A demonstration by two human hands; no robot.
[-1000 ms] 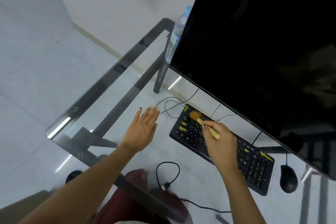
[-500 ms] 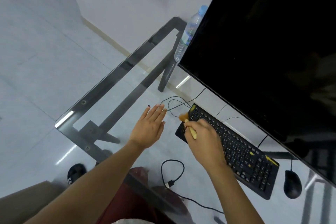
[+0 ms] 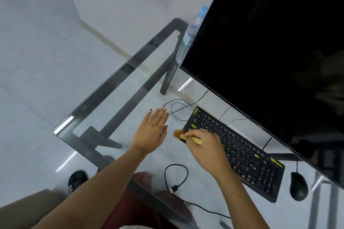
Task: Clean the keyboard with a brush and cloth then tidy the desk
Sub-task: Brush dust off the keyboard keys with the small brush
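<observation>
A black keyboard with yellow marks lies on the glass desk, slanting from upper left to lower right. My right hand grips a small brush with a pale handle and brown bristles. The bristles stick out just past the keyboard's near-left corner. My left hand rests flat on the glass to the left of the keyboard, fingers together and holding nothing. No cloth is in view.
A large dark monitor fills the upper right. A water bottle stands behind its left edge. A black mouse lies right of the keyboard. A loose USB cable loops near the front edge. Thin wires run behind the keyboard.
My right hand swept the brush from the keyboard's top-left keys down and left, off its near-left corner. My left hand stayed flat on the glass.
</observation>
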